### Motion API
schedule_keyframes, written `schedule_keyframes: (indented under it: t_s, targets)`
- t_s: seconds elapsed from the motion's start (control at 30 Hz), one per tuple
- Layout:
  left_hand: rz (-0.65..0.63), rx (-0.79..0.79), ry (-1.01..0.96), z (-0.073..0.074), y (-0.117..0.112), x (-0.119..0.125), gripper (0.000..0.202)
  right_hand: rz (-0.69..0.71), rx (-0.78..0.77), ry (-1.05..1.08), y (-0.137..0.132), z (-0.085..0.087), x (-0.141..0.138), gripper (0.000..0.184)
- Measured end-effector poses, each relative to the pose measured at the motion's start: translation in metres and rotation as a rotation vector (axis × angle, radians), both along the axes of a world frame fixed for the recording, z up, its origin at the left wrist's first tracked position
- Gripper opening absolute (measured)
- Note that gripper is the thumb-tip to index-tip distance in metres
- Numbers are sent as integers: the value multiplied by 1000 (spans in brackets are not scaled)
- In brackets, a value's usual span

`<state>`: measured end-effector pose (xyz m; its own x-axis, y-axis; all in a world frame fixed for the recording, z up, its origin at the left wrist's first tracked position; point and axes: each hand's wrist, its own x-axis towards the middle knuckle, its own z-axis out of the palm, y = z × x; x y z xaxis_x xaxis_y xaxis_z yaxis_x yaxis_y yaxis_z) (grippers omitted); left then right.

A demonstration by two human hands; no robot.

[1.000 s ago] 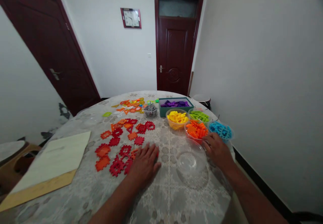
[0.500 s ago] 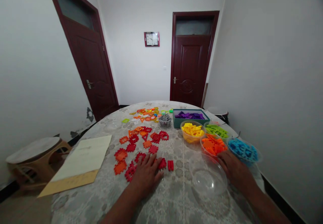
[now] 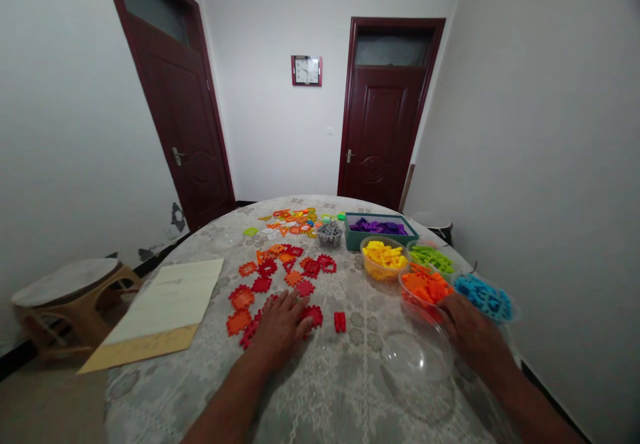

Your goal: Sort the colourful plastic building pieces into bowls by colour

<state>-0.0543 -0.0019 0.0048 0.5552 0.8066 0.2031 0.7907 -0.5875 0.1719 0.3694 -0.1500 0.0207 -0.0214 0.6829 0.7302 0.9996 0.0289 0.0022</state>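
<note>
My left hand point(image 3: 281, 324) lies palm down with fingers apart on red toothed plastic pieces point(image 3: 313, 315), covering some of them. Right of it, a small red pair of pieces point(image 3: 340, 322) stands on its own. Orange and red flat pieces point(image 3: 241, 321) are spread beyond and left of that hand. My right hand point(image 3: 470, 327) is at the near right side of a clear tub of orange pieces point(image 3: 425, 286), fingers curled by its rim. Whether they grip the rim or a piece is hidden. An empty clear container point(image 3: 417, 357) sits just left of this hand.
Beyond the hands stand tubs of yellow point(image 3: 384, 257), green point(image 3: 431, 257), blue point(image 3: 484, 297) and grey pieces point(image 3: 329, 232), and a green box point(image 3: 383, 234) of purple ones. Mixed pieces point(image 3: 295, 221) lie at the far side. Paper sheets point(image 3: 165, 304) overhang the table's left edge.
My left hand has slid left, and red pieces under it have shifted left, away from the red pair. My right hand has moved slightly right, still beside the orange tub. The view has turned slightly.
</note>
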Motion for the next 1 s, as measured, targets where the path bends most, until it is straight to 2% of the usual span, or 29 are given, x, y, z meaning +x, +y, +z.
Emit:
schedule_keyframes:
  t_s: [0.1, 0.27, 0.4, 0.5, 0.63, 0.77, 0.87, 1.0]
  targets:
    - [42, -3, 4, -1, 0, 0, 48, 54, -96, -9, -3, 6, 0, 35]
    - [61, -18, -43, -3, -5, 0, 54, 58, -117, -19, -6, 22, 3, 31]
    - [40, -26, -104, -1, -4, -2, 59, 43, -91, -93, -7, 45, -3, 34]
    - [86, 14, -179, 2, 4, -8, 54, 59, -78, -129, -5, 67, -18, 36]
    - [184, 64, -377, 1, 25, -23, 46, 112, -91, -117, 11, 93, -59, 32]
    - [313, 30, -651, -4, 44, -40, 44, 219, -168, -50, 42, 108, -123, 24]
    - [363, 30, -732, -7, 49, -45, 47, 328, -231, 16, 68, 109, -177, 19]
    - [364, 23, -795, -11, 50, -45, 47, 450, -310, 205, 96, 96, -234, 15]
